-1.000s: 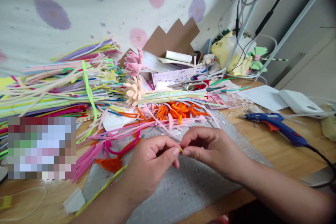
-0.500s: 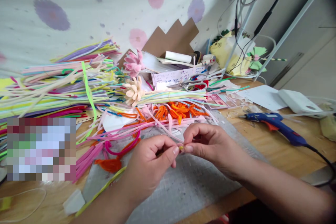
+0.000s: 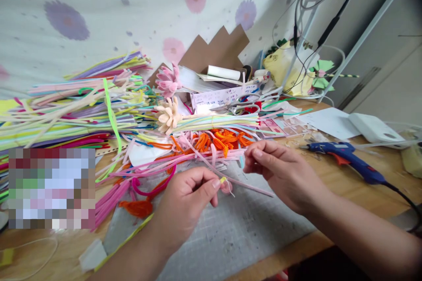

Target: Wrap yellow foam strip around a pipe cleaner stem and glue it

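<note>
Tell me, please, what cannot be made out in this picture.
Head view: the gripped end of the yellow piece, covered by the left hand.
Head view: whatever the right hand may hold, hidden by its curled fingers.
Head view: handwriting on the pale paper, too small to read.
Head view: the glue gun cord, cut off by the right edge.

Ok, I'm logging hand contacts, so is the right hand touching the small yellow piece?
Apart: the head view shows an open gap between the right hand and the small yellow piece, which the left hand pinches.
</note>
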{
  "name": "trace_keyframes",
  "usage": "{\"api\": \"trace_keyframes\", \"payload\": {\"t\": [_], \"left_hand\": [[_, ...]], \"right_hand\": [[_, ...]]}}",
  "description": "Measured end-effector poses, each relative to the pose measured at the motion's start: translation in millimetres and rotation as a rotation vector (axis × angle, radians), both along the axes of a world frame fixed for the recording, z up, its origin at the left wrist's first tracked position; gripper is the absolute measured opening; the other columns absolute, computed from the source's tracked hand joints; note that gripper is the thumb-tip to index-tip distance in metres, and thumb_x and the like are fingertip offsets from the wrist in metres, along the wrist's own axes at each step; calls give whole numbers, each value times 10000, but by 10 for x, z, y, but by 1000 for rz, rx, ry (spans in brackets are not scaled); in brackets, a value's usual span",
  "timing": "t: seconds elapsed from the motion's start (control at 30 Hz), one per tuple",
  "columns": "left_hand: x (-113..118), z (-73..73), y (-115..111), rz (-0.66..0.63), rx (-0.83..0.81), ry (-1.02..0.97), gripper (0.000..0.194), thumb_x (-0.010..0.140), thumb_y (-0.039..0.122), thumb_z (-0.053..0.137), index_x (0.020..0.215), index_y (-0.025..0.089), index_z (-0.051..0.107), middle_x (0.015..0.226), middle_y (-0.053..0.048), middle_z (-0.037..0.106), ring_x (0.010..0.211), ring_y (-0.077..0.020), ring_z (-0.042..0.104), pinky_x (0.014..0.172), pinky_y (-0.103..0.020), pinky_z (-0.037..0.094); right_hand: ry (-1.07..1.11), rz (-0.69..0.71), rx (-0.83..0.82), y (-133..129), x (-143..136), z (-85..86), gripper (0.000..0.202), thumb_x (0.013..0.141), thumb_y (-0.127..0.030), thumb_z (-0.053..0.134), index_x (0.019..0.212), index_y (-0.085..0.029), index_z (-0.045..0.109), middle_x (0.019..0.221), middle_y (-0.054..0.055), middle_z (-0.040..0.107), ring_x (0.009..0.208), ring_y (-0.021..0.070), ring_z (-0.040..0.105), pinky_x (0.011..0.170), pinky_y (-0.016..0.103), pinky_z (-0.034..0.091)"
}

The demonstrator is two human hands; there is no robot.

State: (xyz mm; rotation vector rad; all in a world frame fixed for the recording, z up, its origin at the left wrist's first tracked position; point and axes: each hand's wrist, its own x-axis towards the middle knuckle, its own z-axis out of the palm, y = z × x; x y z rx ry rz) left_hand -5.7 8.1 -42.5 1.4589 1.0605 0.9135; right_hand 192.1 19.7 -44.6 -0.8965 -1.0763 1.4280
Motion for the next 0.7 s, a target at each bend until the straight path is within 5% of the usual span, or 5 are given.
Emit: {"api": "trace_keyframes", "payload": {"t": [0.13, 0.4, 0.7], "left_hand": [[-12, -22, -4, -27, -40, -31, 187, 842, 239, 556, 704, 189, 671, 565, 26, 600, 540, -113, 491, 520, -227, 353], [2, -9, -17, -60, -16, 63, 205, 822, 243, 550, 637, 180, 615, 542, 34, 552, 537, -114, 466, 529, -230, 352], [17, 38, -24, -78, 70, 243, 262, 819, 257, 516, 571, 193, 566, 524, 34, 529, 522, -122, 459, 517, -233, 344]], "right_hand": [[-63, -50, 27, 20, 67, 21, 91, 764, -268, 683, 791, -186, 652, 751, 2, 609, 688, 118, 558, 671, 252, 451], [-388, 280, 123, -96, -35, 57, 132, 832, -263, 622, 879, -170, 704, 813, 31, 670, 763, 140, 603, 726, 271, 472], [-449, 245, 175, -99, -106, 11, 92, 786, -238, 667, 797, -178, 736, 760, 17, 671, 702, 125, 598, 657, 234, 461]]}}
